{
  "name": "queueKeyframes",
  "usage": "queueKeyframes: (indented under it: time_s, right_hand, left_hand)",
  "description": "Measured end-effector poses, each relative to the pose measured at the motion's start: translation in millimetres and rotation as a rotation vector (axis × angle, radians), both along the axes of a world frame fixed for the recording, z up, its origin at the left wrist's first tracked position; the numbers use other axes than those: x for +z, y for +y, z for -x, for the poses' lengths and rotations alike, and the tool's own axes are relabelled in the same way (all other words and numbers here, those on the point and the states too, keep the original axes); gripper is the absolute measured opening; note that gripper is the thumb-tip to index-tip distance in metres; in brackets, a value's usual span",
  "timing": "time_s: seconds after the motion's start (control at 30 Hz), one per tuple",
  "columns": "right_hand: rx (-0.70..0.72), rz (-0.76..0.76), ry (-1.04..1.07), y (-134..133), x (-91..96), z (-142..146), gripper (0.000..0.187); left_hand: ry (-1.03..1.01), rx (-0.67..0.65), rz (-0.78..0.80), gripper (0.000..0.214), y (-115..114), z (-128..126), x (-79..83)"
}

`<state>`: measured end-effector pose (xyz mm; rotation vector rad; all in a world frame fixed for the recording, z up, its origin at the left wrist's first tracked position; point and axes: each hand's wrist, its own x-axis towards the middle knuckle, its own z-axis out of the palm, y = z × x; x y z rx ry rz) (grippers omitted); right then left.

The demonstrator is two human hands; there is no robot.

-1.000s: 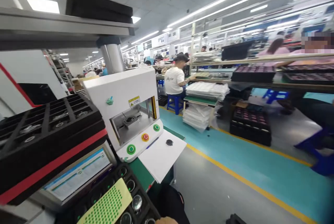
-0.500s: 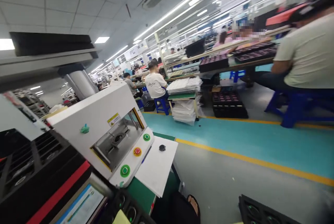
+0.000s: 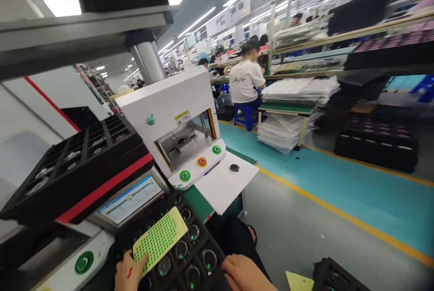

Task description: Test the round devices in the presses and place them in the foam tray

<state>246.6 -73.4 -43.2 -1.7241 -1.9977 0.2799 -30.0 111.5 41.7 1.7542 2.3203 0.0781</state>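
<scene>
A yellow sheet of green dot stickers (image 3: 159,236) lies over part of a black tray (image 3: 200,266) at the bottom of the view. Round watch-like pieces (image 3: 181,249) with green dots sit in the tray's pockets. My left hand (image 3: 128,272) is closed on the sheet's lower left corner, thumb on top. At the tray's right edge, my right hand (image 3: 246,274) has its fingers curled against the side; their tips are partly hidden.
Ahead stands a white press (image 3: 169,110) with green and red buttons. Beside it a white board (image 3: 227,187) bears a black round piece (image 3: 234,168). A screen (image 3: 132,198) and a stacked black tray (image 3: 101,164) are left. Another tray (image 3: 334,277) is lower right; a seated co-worker (image 3: 247,78) is beyond.
The view has swung left and down, so the press now appears further right. Both my hands have come into view, with more of the sticker sheet and tray showing.
</scene>
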Motion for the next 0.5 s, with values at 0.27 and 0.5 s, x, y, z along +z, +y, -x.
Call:
queueKeyframes:
  time_s: [0.27, 0.5]
  right_hand:
    - [-0.009, 0.142, 0.053, -9.8, 25.3, -0.8, 0.018]
    - [0.012, 0.156, 0.073, -1.9, 26.5, 3.2, 0.017]
  left_hand:
    - [-0.037, 0.04, -0.041, 0.064, -5.7, -10.6, -9.6]
    - [-0.079, 0.047, -0.052, 0.049, -3.5, -12.2, -4.6]
